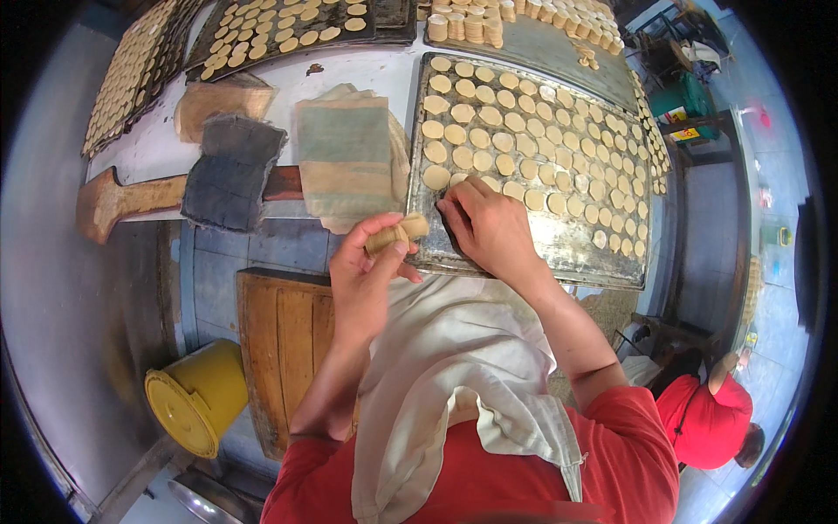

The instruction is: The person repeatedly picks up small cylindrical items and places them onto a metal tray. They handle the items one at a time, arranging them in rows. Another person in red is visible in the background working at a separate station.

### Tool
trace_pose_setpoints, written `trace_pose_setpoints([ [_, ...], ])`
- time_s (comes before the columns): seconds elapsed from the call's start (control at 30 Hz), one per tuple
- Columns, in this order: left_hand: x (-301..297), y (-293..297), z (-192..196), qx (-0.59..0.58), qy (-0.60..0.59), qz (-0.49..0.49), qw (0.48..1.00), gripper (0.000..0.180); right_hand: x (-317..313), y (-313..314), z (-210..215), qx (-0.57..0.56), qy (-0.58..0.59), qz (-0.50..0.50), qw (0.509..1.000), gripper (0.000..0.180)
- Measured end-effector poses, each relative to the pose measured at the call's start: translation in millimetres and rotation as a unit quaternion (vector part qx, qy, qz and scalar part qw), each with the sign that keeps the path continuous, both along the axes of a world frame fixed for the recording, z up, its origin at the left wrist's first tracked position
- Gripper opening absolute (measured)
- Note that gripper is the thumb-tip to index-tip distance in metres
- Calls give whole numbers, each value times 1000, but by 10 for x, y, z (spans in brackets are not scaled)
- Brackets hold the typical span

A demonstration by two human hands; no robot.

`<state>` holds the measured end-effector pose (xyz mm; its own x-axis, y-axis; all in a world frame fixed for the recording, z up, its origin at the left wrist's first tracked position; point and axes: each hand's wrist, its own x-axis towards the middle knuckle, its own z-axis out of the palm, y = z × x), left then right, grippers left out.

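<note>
Held up just off the tray's near left corner, my left hand [360, 279] is closed around a short stack of pale round dough discs [397, 234], some of them leaning apart. My right hand [502, 231] is over the near left part of a dark metal baking tray [546, 240], its fingers bent and drawn together, pointing down at the surface. Whatever lies between those fingertips is hidden. Flat dough discs [480, 138] cover most of the tray in rows, and one is partly behind my right fingers.
Folded cloths [345, 157] and a dark cloth pad [234, 170] lie left of the tray, the pad over a wooden handle [140, 196]. More disc-covered trays [292, 26] stand behind. A yellow bucket [196, 397] is low left; a person in red [707, 419] is low right.
</note>
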<state>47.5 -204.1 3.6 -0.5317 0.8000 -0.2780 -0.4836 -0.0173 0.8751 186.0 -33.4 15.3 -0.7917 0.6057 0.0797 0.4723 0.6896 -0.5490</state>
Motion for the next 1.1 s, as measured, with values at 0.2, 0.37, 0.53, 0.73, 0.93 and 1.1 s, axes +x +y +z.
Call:
trace_pose_setpoints([
  [0.2,79,9,6,11,2,-25,1000,34,142,-92,64,-355,140,41,923,21],
  [0.37,28,-1,0,26,-48,-47,997,35,63,-6,-40,-315,109,30,942,14],
  [0.53,26,-27,14,49,-73,-50,995,35,-41,-14,-64,-14,73,-1,997,13],
  [0.73,49,-53,66,23,-19,-55,998,34,14,-34,102,6,90,-1,996,14],
  [0.93,46,18,44,30,30,-117,992,35,37,-15,91,-25,93,4,995,12],
  [1.1,23,-34,95,-29,12,-177,984,37,219,76,17,-12,33,-57,998,11],
])
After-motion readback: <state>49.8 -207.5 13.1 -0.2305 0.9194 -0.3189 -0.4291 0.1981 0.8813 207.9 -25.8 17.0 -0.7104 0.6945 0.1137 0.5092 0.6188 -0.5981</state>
